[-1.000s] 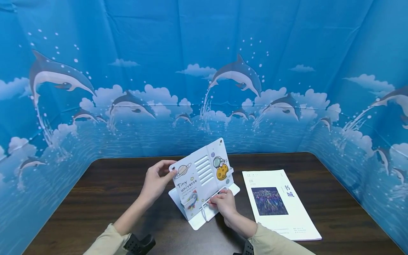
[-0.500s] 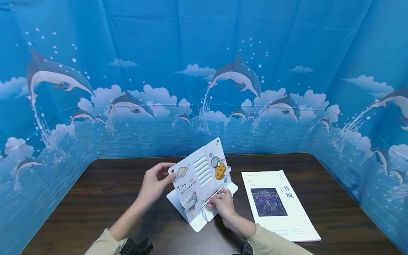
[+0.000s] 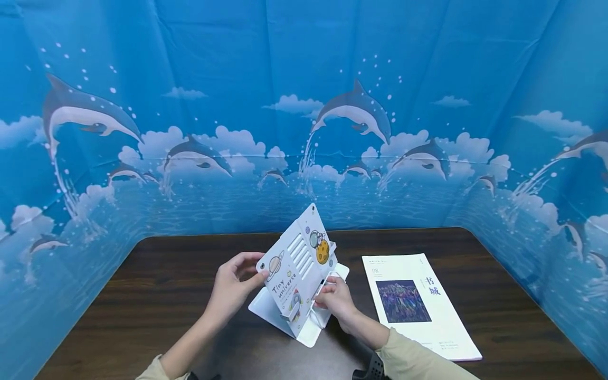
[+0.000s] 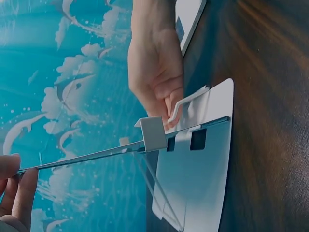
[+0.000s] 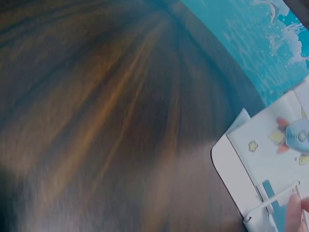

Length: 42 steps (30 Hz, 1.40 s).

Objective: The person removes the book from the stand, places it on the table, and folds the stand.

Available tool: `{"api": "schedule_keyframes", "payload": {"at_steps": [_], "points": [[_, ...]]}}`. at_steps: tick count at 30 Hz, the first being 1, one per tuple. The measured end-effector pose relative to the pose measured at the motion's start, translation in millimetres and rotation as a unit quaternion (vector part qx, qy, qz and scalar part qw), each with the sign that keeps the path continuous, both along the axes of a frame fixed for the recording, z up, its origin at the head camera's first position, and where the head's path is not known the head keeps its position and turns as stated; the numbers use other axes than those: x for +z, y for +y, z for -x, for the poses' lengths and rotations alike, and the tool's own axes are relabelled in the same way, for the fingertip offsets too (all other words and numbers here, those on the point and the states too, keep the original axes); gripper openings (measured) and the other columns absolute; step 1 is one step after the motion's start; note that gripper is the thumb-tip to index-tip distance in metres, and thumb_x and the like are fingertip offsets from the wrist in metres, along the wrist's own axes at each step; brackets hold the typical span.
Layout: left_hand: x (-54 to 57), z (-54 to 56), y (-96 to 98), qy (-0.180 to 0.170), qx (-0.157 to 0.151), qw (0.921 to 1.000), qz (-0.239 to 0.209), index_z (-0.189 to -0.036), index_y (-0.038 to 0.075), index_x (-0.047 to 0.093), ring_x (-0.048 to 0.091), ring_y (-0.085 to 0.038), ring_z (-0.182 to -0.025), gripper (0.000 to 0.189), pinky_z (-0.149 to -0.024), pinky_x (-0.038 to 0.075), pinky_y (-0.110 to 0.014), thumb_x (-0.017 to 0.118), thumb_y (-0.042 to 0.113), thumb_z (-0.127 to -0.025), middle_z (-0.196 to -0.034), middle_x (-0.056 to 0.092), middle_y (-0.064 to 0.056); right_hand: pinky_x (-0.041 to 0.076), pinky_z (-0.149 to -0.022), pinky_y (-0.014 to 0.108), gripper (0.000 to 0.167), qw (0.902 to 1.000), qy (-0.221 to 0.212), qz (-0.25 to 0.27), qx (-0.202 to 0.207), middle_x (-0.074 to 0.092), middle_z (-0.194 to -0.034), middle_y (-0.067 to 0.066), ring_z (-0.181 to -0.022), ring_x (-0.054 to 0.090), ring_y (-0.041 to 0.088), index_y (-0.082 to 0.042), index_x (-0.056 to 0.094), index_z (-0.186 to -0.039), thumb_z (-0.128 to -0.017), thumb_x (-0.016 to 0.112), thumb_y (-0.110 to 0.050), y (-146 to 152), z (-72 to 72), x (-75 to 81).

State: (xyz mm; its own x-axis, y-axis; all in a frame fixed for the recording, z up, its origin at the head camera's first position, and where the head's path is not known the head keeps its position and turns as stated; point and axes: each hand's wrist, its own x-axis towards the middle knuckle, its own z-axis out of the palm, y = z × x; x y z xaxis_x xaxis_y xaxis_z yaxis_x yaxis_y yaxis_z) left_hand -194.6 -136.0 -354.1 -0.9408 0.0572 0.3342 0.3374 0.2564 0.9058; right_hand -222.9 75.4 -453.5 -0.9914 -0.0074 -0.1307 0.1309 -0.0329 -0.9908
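A white metal book stand (image 3: 295, 256) with "Tiny universe" and space cartoons printed on it stands tilted on its base plate (image 3: 268, 311), turned at an angle. My left hand (image 3: 231, 282) pinches its upper left corner, thumb on the printed face; in the left wrist view those fingers (image 4: 24, 193) hold the panel's thin edge. My right hand (image 3: 338, 301) grips the stand low at the front, with fingers at the white wire page holder (image 4: 189, 100). In the right wrist view only a fingertip (image 5: 292, 215) shows beside the wire. A rear wire support (image 4: 161, 191) appears behind the panel.
A white magazine (image 3: 404, 340) with a dark picture on its cover lies flat to the right of the stand. The dark wooden table (image 3: 157, 295) ends at a blue dolphin-print curtain (image 3: 228, 132) behind and at both sides.
The book stand has turned counterclockwise on the table, its front left corner swinging to the right. Both hands have kept their hold, the left one dropping a little with the corner.
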Motion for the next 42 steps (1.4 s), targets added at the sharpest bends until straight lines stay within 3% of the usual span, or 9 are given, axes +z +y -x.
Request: {"api": "schedule_keyframes", "payload": {"at_steps": [6,20,31,35,42], "points": [[-3.0,-7.2,9.6,-0.006,-0.001,0.9996,-0.026,-0.105,0.002,0.062,0.062,-0.013,-0.079,0.033,-0.069,0.051,-0.022,0.071,-0.003,-0.073,-0.097,0.064,-0.011,0.051,-0.056,0.022,0.056,0.999,-0.009,-0.025,0.035,0.05,-0.078,0.008,-0.056,0.054,0.009,0.014,0.03,-0.121,-0.072,0.057,0.011,10.8,5.0,5.4],[-7.0,-22.7,32.5,-0.003,0.037,0.9961,-0.08,-0.099,-0.002,0.062,0.06,-0.012,-0.078,0.036,-0.062,0.051,-0.022,0.075,-0.005,-0.066,-0.095,0.062,-0.013,0.053,-0.062,0.028,0.053,0.9916,-0.019,-0.072,0.106,0.054,-0.085,0.014,-0.067,0.057,0.015,0.014,0.034,-0.123,-0.075,0.058,0.009,25.9,19.1,11.5],[-9.3,-30.1,46.2,0.012,0.058,0.996,-0.067,-0.099,-0.002,0.06,0.06,-0.011,-0.076,0.037,-0.07,0.048,-0.021,0.077,-0.002,-0.066,-0.09,0.061,-0.011,0.052,-0.061,0.028,0.057,0.9871,-0.041,-0.067,0.14,0.054,-0.084,0.012,-0.067,0.056,0.015,0.012,0.033,-0.126,-0.075,0.058,0.009,34.5,28.2,12.1],[-9.4,-31.0,48.7,0.016,0.058,0.9956,-0.072,-0.099,-0.002,0.06,0.06,-0.012,-0.075,0.037,-0.067,0.048,-0.021,0.077,-0.001,-0.066,-0.09,0.062,-0.011,0.052,-0.061,0.028,0.057,0.9859,-0.042,-0.071,0.146,0.054,-0.085,0.012,-0.068,0.056,0.016,0.01,0.035,-0.126,-0.074,0.058,0.008,35.4,31.4,12.2],[-9.3,-32.9,54.0,-0.003,0.051,0.9959,-0.075,-0.1,-0.002,0.057,0.06,-0.013,-0.076,0.038,-0.067,0.048,-0.021,0.077,0.0,-0.067,-0.09,0.061,-0.011,0.052,-0.06,0.028,0.057,0.9833,-0.028,-0.08,0.161,0.054,-0.085,0.012,-0.067,0.055,0.015,0.012,0.035,-0.126,-0.073,0.057,0.008,37.7,35.2,12.0]]}}
